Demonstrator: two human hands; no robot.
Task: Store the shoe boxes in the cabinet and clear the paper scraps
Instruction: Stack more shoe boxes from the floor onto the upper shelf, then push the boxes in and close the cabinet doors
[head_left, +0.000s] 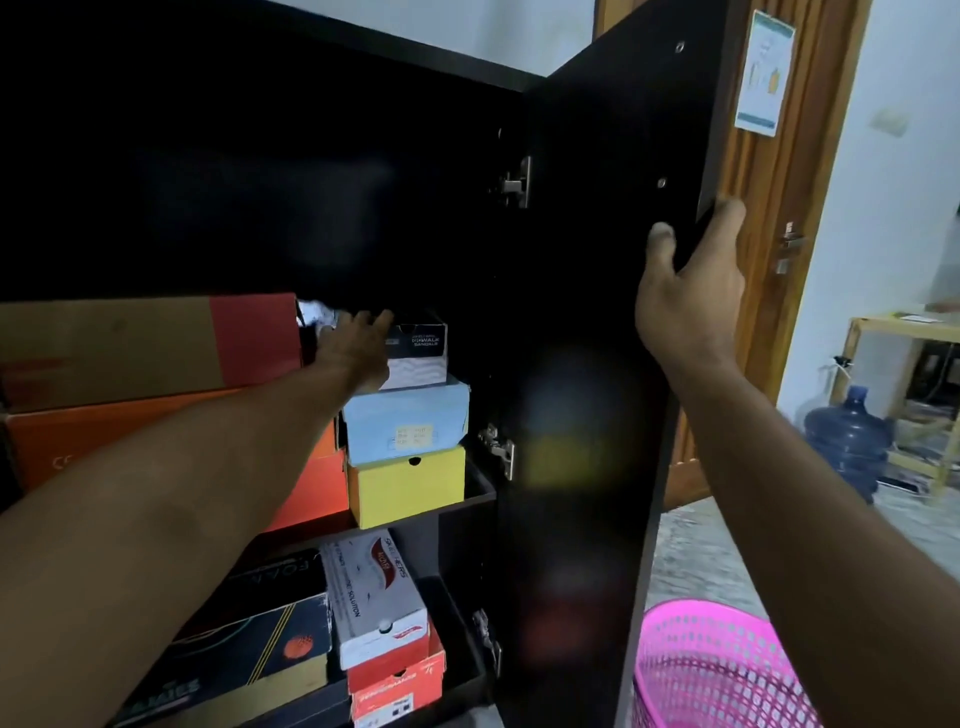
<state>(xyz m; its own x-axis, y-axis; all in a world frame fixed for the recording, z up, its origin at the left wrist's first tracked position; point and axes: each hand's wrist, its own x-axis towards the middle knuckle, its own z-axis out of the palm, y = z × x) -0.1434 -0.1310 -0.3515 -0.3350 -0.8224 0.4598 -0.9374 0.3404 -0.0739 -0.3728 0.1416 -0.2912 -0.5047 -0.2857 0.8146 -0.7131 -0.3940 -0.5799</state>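
The black cabinet (260, 156) stands with its door (597, 260) swung out. My right hand (685, 291) grips the door's outer edge. My left hand (358, 348) reaches into the upper shelf, fingers spread on the left side of a black-and-white sandal box (421, 353). That box tops a light blue box (410, 421) and a yellow box (410, 488). Something white and crumpled, blurred (317, 314), shows just behind my left hand. A brown-and-red box (145, 343) lies on an orange box (78, 441) at the left. The lower shelf holds a white box (374, 597), a red box (400, 686) and a black box (249, 654).
A pink plastic basket (722, 670) stands on the floor at the lower right, just past the door. Behind it are a wooden room door (779, 208), a blue water jug (847, 441) and a pale wooden table (904, 332).
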